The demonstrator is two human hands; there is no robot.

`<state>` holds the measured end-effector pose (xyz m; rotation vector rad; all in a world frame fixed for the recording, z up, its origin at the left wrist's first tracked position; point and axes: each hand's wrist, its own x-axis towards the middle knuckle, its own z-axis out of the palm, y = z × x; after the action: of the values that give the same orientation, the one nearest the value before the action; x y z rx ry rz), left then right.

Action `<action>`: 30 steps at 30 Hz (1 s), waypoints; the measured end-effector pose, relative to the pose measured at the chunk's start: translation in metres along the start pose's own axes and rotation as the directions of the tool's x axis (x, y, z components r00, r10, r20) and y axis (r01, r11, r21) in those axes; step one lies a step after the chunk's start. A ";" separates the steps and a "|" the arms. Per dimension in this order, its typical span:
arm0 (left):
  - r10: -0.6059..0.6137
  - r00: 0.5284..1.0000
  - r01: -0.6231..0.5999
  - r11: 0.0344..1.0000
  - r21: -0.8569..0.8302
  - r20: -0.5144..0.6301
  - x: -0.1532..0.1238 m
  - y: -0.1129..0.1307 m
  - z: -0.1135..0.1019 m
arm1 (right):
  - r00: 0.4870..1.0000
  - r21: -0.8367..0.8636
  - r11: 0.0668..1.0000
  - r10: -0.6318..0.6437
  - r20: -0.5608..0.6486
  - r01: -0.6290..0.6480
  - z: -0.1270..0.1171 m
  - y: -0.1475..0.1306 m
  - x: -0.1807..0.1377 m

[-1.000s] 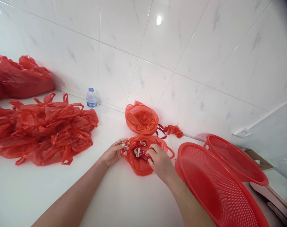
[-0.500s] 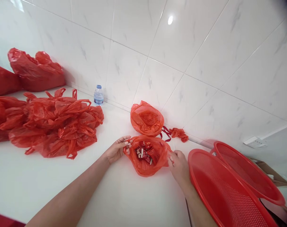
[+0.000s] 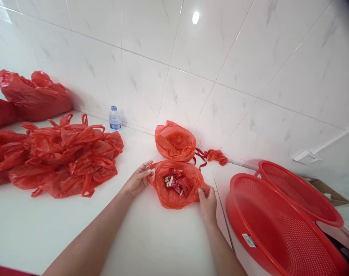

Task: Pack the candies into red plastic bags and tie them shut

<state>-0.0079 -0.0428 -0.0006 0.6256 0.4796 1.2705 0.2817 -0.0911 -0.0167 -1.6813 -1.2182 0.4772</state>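
Left hand [image 3: 137, 182] and right hand [image 3: 208, 199] each pinch an opposite rim of the open thin red plastic bag [image 3: 170, 197] holding small red wrapped sweets [image 3: 176, 180] on the white counter [image 3: 151, 237].

Indoor packing or sorting corner; back room of a home or of a shop, cannot tell which.

- Wall: large glossy white marble-veined tiles [image 3: 145, 88], with a lamp's glint on them.
- Work surface: smooth white counter [image 3: 151, 237] running into the wall corner.
- White wall socket [image 3: 307, 156] at right.
- Stock in bulk: loose heap of thin red plastic carrier bags [image 3: 65, 157] at left, stuffed red plastic sacks [image 3: 33, 96] behind it against the wall.
- Two big round red plastic mesh baskets [image 3: 278, 226] at right, with a brown cardboard box [image 3: 324, 189] behind them.
- One open red plastic carrier bag [image 3: 174, 197] holds small red wrapped packets [image 3: 176, 182].
- Small clear water bottle with blue cap [image 3: 115, 119] by the wall.
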 end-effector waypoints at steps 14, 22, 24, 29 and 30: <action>0.341 0.920 -0.122 0.716 0.687 -0.192 -0.006 -0.020 -0.002 | 0.996 -0.014 0.997 -0.075 0.053 0.075 0.000 -0.005 -0.017; 0.306 0.912 -0.077 0.781 0.620 -0.272 -0.007 -0.016 0.023 | 0.997 0.024 0.997 -0.078 0.020 0.077 -0.002 -0.004 -0.005; 0.324 0.901 -0.107 0.809 0.578 -0.287 -0.008 -0.004 0.036 | 0.997 0.037 0.996 -0.078 -0.027 0.079 -0.011 -0.011 0.000; 0.397 0.901 -0.246 0.799 0.549 -0.174 -0.008 0.034 0.074 | 0.982 0.225 0.968 -0.069 -0.175 0.108 -0.047 -0.050 0.014; 0.418 0.896 -0.279 0.790 0.545 -0.147 -0.008 0.041 0.082 | 0.982 0.334 0.935 -0.059 -0.177 0.116 -0.055 -0.060 0.015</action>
<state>0.0141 -0.0573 0.0879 1.0406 0.9793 1.6067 0.2991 -0.1015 0.0636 -1.3348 -1.0182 0.4564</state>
